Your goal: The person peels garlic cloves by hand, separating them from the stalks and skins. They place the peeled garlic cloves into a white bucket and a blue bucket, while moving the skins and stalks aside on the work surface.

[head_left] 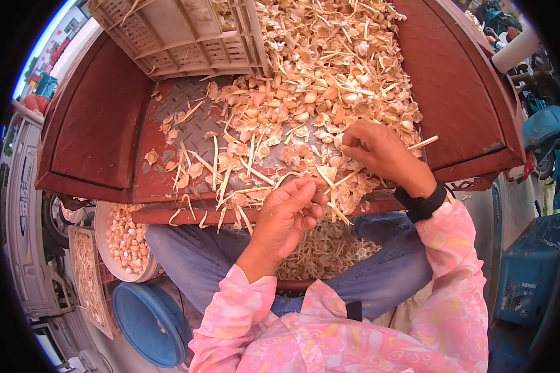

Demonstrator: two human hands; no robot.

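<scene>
My left hand (286, 214) is over the front edge of the red cart bed, palm turned up and fingers curled together. Whatever lies in those fingers is too small to make out; dry stems and husks are right beside them. My right hand (379, 152) hovers over the pile, thumb and fingers pinched, with their tips partly hidden. A pale dry garlic stem (423, 143) shows just behind its wrist. Beyond both hands spreads a heap of garlic cloves and papery husks (317, 87). Loose garlic stems (250, 155) lie scattered left of centre.
A plastic crate (196, 46) leans at the bed's back left. Red side panels (460, 87) flank the heap. Below left stand a white bucket of cloves (127, 239), a blue tub (146, 323) and a tray of husks (88, 273). Husks also lie between my legs.
</scene>
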